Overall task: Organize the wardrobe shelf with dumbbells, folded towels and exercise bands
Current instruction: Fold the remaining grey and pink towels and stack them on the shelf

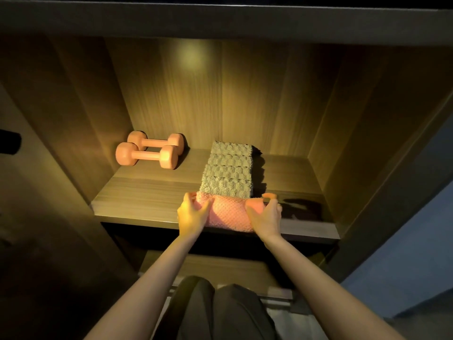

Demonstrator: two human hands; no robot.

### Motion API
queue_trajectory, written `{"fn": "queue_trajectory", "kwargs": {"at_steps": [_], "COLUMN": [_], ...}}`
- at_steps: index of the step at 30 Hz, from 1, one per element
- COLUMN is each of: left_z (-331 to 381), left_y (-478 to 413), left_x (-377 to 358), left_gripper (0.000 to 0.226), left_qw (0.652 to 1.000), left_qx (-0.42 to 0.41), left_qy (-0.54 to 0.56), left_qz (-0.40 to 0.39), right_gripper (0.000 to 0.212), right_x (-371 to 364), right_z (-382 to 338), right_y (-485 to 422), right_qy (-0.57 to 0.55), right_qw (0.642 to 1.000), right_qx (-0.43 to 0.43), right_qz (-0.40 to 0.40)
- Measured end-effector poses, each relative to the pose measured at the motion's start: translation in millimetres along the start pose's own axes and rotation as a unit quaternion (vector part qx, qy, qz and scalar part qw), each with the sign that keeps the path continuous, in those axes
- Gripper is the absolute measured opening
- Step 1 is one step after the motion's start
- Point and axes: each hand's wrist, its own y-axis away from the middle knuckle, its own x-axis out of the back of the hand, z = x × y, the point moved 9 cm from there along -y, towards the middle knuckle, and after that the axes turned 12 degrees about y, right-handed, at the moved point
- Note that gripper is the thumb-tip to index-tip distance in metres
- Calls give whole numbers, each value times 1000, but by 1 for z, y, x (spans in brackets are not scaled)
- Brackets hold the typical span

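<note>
While left hand (192, 214) and right hand (266, 215) each grip an end of the pink towel (229, 214) at the shelf (147, 192) lip, against the grey towels (226, 168), I log one risk: let go overhanging, it may fall off.

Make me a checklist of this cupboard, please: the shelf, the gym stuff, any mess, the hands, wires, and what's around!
Surface: wooden shelf, warmly lit.
Job's things: two orange dumbbells side by side, back left; grey towels in a row running front to back; pink towel at the front edge, touching the nearest grey one; no bands clearly seen.
Clutter: dark patch on the right; shadow or object, cannot tell.
Hands: left hand grips the pink towel's left end, right hand its right end.
Cables: nothing seen.
Surroundings: wooden wardrobe walls; the person's knees below.
</note>
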Motion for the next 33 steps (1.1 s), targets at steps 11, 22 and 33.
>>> {"fn": "queue_trajectory", "kwargs": {"at_steps": [11, 22, 33], "left_z": [50, 25, 22], "left_y": [34, 36, 34], "left_x": [-31, -38, -33], "left_gripper": [46, 43, 44], "left_qw": [875, 879, 882], "left_qx": [-378, -329, -348], "left_qy": [-255, -235, -201], "left_qz": [-163, -252, -245], "right_gripper": [49, 29, 46], "right_x": [-6, -19, -68], "right_z": [-18, -76, -101], "right_y": [-5, -24, -54], "right_qy": [173, 231, 288], "right_qw": [981, 929, 896], "right_qx": [80, 272, 296], "right_qz": [26, -97, -162]}}
